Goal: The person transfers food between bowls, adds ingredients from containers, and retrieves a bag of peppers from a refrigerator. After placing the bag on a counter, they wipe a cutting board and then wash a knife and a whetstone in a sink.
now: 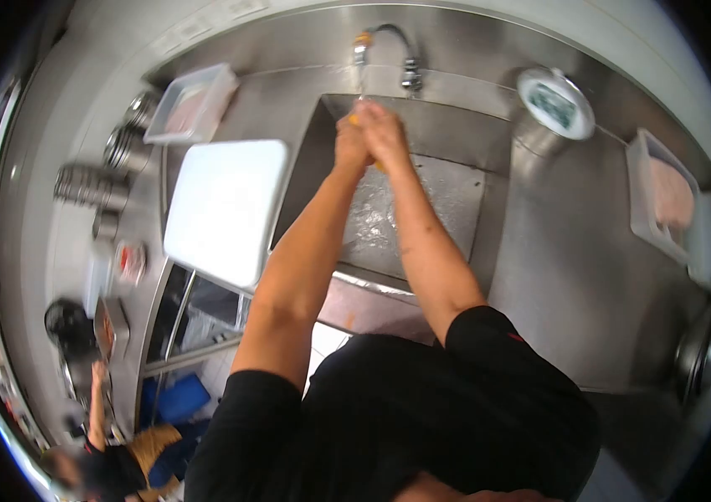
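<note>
Both hands meet under the running tap, above the sink basin. My left hand is closed, pressed against my right hand, whose fingers wrap over it. Between them show bits of an orange thing; its kind is hidden by the fingers. A thin stream of water falls onto the fingertips. Below the hands, water ripples across the basin's floor.
Left of the sink lies a white cutting board, with a plastic tub behind it. To the right stand a lidded metal pot and another tub. A co-worker is at the lower left, beside several metal containers.
</note>
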A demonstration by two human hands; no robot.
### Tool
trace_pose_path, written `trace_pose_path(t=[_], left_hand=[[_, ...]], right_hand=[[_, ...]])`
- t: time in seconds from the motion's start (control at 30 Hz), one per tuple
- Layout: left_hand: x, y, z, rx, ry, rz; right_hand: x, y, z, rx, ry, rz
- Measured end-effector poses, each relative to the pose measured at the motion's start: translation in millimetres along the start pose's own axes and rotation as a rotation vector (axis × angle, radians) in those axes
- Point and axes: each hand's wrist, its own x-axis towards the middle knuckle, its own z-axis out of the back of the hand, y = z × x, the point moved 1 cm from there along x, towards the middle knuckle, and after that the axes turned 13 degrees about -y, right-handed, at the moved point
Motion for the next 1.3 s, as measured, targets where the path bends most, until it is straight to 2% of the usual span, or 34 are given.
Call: trace_pose_path(t=[0.03, 0.07, 0.1, 0.17, 0.2, 0.23, 0.3, 0.33, 0.4, 0.43, 0.47, 0.57, 0.67, 0.73, 0.8, 0.83, 0.87, 0.9, 0.93, 0.97, 1.03, 1.1, 1.17, 1.23, 1.3], left_hand=[[-1.4, -9.0, 8.1, 0.207, 0.102, -0.149], [14.6, 19.0, -4.7, 0.42, 0.058, -0.391], [4.0, -5.3, -0.7, 0.259, 0.095, -0.222], [-18.6, -41.8, 19.0, -0.056, 0.146, 0.14], [-3.5, -18.6, 8.3, -0.185, 0.132, 0.14], [-0.4, -13.6, 8.4, -0.167, 0.11, 0.176], [-7.0, -28.8, 12.9, -0.135, 0.053, 0.249], [-1.4, -24.5, 11.2, -0.054, 0.033, 0.179], [1.9, -16.8, 8.3, 0.022, -0.005, 0.059], [2.2, -15.6, 7.3, 0.061, -0.02, -0.003], [0.4, -18.8, 7.9, 0.033, 0.036, 0.028], [2.9, -9.4, 1.6, 0.042, -0.013, -0.101], [-7.0, -23.0, 11.0, 0.137, 0.038, -0.097], [-16.5, -31.5, 23.3, 0.221, 0.028, -0.13], [-31.6, -42.2, 38.2, 0.285, 0.023, -0.169], [-37.3, -44.5, 46.1, 0.296, 0.029, -0.172], [-42.6, -47.7, 53.8, 0.299, 0.037, -0.176], [-50.3, -46.4, 60.7, 0.301, 0.047, -0.173], [-56.3, -41.6, 64.9, 0.291, 0.051, -0.17], [-59.8, -38.4, 69.0, 0.278, 0.056, -0.171], [-73.1, -42.5, 85.5, 0.29, 0.099, -0.166], [-83.1, -41.6, 99.7, 0.212, 0.098, -0.151], [-93.2, -41.7, 104.8, 0.172, 0.106, -0.164], [-105.4, -50.0, 109.4, 0.176, 0.114, -0.231], [-118.3, -55.8, 109.3, 0.189, 0.104, -0.267]], right_hand=[[-1.0, 4.7, 0.5, -0.059, -0.018, 0.028], [-2.7, 10.9, 2.2, -0.076, -0.014, 0.014], [-4.4, 22.0, 7.7, -0.19, 0.024, -0.001], [-5.7, 23.0, 11.3, -0.229, 0.019, 0.108], [-4.8, 25.1, 14.5, -0.225, 0.034, 0.101], [-3.3, 26.4, 20.7, -0.217, 0.059, 0.095], [3.8, 27.4, 29.1, -0.286, 0.06, 0.167], [10.1, 25.7, 36.0, -0.37, 0.064, 0.23], [36.8, 0.6, 40.8, -0.604, -0.098, 0.476], [57.6, -10.7, 44.1, -0.722, -0.073, 0.517], [71.6, -18.7, 47.9, -0.839, -0.049, 0.557], [82.6, -3.8, 63.3, -1.045, 0.002, 0.487], [84.5, 4.4, 74.8, -1.252, 0.1, 0.491], [89.4, -6.2, 79.5, -1.284, 0.096, 0.495], [90.8, -16.1, 86.8, -1.226, 0.117, 0.407], [93.3, -44.4, 89.0, -1.288, 0.085, 0.457], [91.7, -56.6, 92.6, -1.198, 0.091, 0.35], [103.2, -77.5, 97.1, -1.157, 0.164, 0.338], [92.6, -55.8, 98.1, -1.25, 0.198, 0.287], [94.0, -53.7, 103.4, -1.217, 0.186, 0.36], [118.8, -77.4, 121.7, -0.924, 0.358, 0.346], [46.3, -11.9, 125.5, -0.606, 0.45, 0.178], [-1.4, -13.7, 125.5, -0.485, 0.565, 0.266], [-53.6, 15.4, 118.8, -0.449, 0.703, 0.068], [-90.0, 15.5, 110.7, -0.346, 0.651, -0.057]])
